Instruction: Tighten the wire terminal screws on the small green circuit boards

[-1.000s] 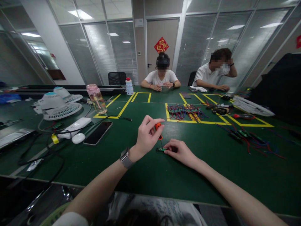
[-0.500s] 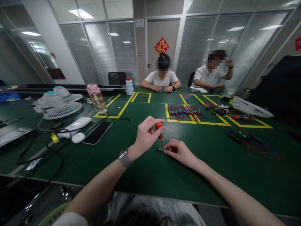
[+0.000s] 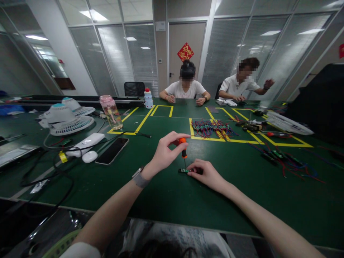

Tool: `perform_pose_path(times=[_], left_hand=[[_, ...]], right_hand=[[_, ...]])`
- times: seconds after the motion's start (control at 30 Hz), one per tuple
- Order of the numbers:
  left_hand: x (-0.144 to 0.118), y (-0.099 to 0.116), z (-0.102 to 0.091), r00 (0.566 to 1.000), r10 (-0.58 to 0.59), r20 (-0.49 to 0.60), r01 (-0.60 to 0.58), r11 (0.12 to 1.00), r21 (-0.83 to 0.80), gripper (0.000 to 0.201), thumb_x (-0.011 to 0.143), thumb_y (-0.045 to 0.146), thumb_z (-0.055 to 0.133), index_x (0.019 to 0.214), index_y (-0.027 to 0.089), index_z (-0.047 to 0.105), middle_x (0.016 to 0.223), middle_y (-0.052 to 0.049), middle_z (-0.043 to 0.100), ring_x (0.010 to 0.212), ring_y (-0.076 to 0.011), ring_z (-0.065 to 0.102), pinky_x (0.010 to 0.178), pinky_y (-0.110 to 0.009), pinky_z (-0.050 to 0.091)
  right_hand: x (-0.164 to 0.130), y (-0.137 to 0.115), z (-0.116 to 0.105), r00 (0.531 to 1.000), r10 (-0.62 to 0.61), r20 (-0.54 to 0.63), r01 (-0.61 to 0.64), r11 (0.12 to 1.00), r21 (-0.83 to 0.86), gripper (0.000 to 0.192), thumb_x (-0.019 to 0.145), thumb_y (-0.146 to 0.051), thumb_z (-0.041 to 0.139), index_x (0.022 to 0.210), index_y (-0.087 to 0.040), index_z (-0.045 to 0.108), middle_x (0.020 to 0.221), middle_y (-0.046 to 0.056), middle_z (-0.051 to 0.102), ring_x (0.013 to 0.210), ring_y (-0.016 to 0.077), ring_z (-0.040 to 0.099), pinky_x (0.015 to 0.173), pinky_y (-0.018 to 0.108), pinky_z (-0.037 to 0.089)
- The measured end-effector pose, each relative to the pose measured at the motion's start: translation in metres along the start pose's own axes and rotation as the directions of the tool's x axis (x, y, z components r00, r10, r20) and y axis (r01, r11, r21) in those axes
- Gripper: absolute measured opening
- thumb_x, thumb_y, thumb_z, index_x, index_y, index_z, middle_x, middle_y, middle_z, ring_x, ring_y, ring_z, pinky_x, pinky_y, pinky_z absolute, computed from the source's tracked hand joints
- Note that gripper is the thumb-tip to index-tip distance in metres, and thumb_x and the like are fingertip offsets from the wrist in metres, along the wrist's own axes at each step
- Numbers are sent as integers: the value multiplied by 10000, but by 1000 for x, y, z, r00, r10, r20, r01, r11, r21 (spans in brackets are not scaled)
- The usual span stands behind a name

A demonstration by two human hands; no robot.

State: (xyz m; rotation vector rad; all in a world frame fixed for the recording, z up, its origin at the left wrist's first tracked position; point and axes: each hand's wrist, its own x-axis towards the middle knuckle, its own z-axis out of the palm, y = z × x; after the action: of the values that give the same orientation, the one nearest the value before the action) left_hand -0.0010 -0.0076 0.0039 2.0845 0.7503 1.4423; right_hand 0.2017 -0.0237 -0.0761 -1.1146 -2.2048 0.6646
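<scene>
Bare green table (image 3: 166, 193) surrounds screwdriver (image 3: 184, 150) and circuit board (image 3: 184, 171).

- Small circuit board (image 3: 184, 170): right end covered by fingertips of right hand (image 3: 205, 173); components too small to make out.
- Screwdriver (image 3: 184, 147): top of orange handle pinched in left hand (image 3: 163, 154), partly covered; thin tip too small to tell where it meets the board.
- Both forearms run off the bottom edge.
- Wire bundle (image 3: 212, 128): single pieces too tangled and small to tell apart.
- Flat grey object (image 3: 16, 153): cut off by the left edge.
- Dark shape (image 3: 319, 96) at right: no detail, cut by the right edge.
</scene>
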Motion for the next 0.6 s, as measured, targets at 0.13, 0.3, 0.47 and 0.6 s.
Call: perform_pose_path(times=[0.13, 0.3, 0.47, 0.6], left_hand=[[-1, 2, -1, 1000, 21, 8, -22, 999, 36, 217, 886, 274, 591, 1072, 194, 669, 875, -32, 576, 785, -131, 570, 732, -257, 495], [-2, 1, 1, 999, 19, 38, -21, 999, 39, 317, 958, 224, 439, 1240, 201, 580, 966, -56, 600, 853, -143, 581, 776, -277, 498], [-3, 2, 5, 993, 86, -82, -71, 983, 170, 237, 863, 245, 627, 1094, 198, 651, 861, -20, 549, 758, -125, 549, 689, -245, 496], [-5, 2, 6, 983, 146, -112, -109, 954, 280, 248, 928, 237, 525, 1153, 195, 620, 1001, -61, 576, 925, -155, 565, 820, -296, 489]], right_hand=[[0, 0, 0, 1000, 1, 2, -1, 1000, 4, 110, 840, -242, 655, 882, -175, 732, 718, 4, 551, 646, 137, 530, 605, 248, 413], [0, -1, -1, 1000, -3, -2, 3, 1000, 5, 107, 841, -242, 652, 877, -178, 730, 721, 7, 558, 649, 137, 529, 606, 247, 416], [0, -1, -1, 1000, -12, -6, 12, 1000, 4, 108, 842, -246, 652, 880, -184, 731, 720, 7, 556, 653, 139, 533, 608, 247, 416], [1, -2, -1, 1000, -5, 3, 5, 1000, 6, 116, 845, -253, 649, 884, -183, 734, 721, 8, 557, 646, 138, 530, 602, 248, 418]])
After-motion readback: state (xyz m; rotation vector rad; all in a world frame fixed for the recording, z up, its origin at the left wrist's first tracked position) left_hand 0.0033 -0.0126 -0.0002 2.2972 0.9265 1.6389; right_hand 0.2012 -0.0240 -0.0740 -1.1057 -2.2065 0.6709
